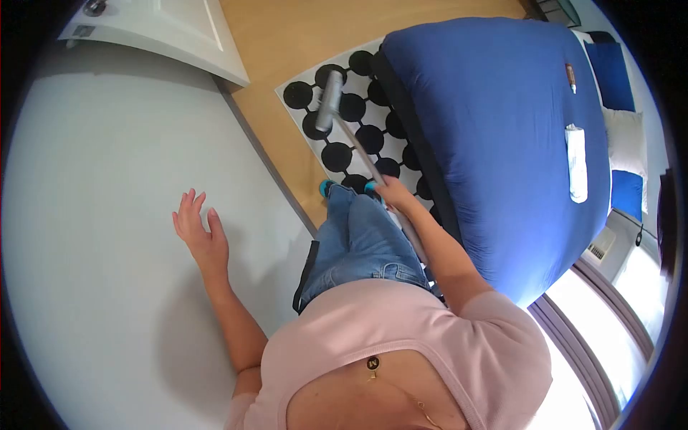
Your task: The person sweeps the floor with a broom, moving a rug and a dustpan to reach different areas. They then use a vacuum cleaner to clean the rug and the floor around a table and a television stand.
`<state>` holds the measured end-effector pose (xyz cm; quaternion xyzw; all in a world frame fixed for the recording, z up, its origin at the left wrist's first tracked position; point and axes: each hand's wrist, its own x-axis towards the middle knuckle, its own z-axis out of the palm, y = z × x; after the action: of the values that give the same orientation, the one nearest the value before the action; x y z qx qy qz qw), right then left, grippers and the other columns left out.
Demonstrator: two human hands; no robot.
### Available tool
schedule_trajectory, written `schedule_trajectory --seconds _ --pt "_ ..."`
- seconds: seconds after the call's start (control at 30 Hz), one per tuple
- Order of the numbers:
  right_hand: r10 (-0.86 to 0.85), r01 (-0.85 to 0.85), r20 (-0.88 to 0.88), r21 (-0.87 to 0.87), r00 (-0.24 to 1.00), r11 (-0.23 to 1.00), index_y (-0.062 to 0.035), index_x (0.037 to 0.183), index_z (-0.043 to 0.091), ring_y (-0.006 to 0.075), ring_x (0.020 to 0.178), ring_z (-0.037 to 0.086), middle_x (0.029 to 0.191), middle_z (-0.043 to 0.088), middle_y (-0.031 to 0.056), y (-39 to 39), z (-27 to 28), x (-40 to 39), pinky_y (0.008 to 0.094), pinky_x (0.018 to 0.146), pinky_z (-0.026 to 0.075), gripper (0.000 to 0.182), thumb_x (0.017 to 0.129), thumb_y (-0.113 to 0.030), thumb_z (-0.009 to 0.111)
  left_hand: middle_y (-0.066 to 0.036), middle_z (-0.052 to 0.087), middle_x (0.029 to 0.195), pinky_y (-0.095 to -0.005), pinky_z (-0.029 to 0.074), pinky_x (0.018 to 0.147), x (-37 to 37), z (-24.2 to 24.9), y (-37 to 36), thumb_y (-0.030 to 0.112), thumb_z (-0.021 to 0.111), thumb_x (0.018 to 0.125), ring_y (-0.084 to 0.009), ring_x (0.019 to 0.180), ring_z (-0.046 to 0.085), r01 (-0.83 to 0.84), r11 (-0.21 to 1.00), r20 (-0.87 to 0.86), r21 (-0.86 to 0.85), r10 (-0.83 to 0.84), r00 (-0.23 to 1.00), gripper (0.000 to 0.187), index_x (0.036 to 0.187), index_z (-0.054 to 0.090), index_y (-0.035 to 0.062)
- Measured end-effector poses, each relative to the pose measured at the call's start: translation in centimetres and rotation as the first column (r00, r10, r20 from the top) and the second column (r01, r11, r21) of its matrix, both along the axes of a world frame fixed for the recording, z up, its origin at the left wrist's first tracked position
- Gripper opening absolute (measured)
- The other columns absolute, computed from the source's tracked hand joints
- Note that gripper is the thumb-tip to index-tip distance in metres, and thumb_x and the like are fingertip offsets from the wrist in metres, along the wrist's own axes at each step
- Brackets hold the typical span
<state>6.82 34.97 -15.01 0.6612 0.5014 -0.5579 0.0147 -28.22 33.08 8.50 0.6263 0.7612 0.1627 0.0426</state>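
My right hand is wrapped round the thin grey pole of a floor-cleaning tool. The tool's wide grey head is on or just above the white rug with black circles, near its far left part, and is slightly blurred. My left hand is raised beside the pale wall, fingers apart, holding nothing. The lower part of the tool runs down beside my jeans, partly hidden by my right forearm.
To the right of the rug stands a bed with a blue cover, bearing a rolled white item and a small brown bottle. An open white door is at the upper left. The pale wall runs along my left.
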Motion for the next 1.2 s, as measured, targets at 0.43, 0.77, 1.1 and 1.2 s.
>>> schedule_trajectory --seconds 0.43,0.77,1.1,1.2 --pt "0.254 -0.198 0.080 -0.424 0.964 0.884 -0.0092 0.062 0.065 0.0240 0.065 0.060 0.065 0.062 0.0093 2.6 -9.8 8.4 0.0366 0.058 0.046 0.020 0.068 -0.022 0.050 -0.008 0.047 0.117 -0.0431 0.016 0.101 -3.5 0.6 6.6 0.004 0.045 0.080 -0.0229 0.115 0.039 -0.110 0.993 0.030 0.050 0.108 0.994 0.028 0.108 0.049 0.0063" --pt "-0.094 0.088 -0.138 -0.050 0.986 0.995 0.0070 0.078 0.052 0.0220 0.038 0.050 0.050 0.051 0.0143 24.7 -2.0 -8.6 0.0358 0.040 0.042 0.025 0.074 -0.017 0.049 -0.008 0.049 0.115 -0.0423 0.018 0.101 -6.8 1.6 19.5 0.003 0.043 0.080 -0.0230 0.113 0.041 0.003 0.997 -0.027 -0.075 -0.005 1.000 0.027 0.107 0.049 0.0038" --pt "0.275 -0.232 0.186 -0.223 0.943 0.947 -0.0069 0.053 0.062 0.0233 0.054 0.060 0.056 0.060 0.0101 37.3 -2.0 -11.6 0.0374 0.052 0.048 0.025 0.070 -0.019 0.047 -0.009 0.047 0.117 -0.0420 0.021 0.100 -9.1 1.5 22.5 0.003 0.043 0.081 -0.0239 0.112 0.041 -0.110 0.989 0.055 -0.098 0.116 0.992 0.025 0.105 0.050 0.0039" --pt "0.160 -0.154 0.022 -0.164 0.987 0.974 -0.0034 0.051 0.056 0.0222 0.044 0.055 0.049 0.055 0.0111 42.7 -6.9 -14.1 0.0366 0.046 0.044 0.039 0.079 -0.026 0.042 -0.010 0.046 0.117 -0.0416 0.022 0.099 -8.8 2.1 23.3 0.002 0.043 0.080 -0.0238 0.111 0.041 -0.070 0.992 -0.010 -0.108 0.069 0.998 0.027 0.106 0.049 0.0032"
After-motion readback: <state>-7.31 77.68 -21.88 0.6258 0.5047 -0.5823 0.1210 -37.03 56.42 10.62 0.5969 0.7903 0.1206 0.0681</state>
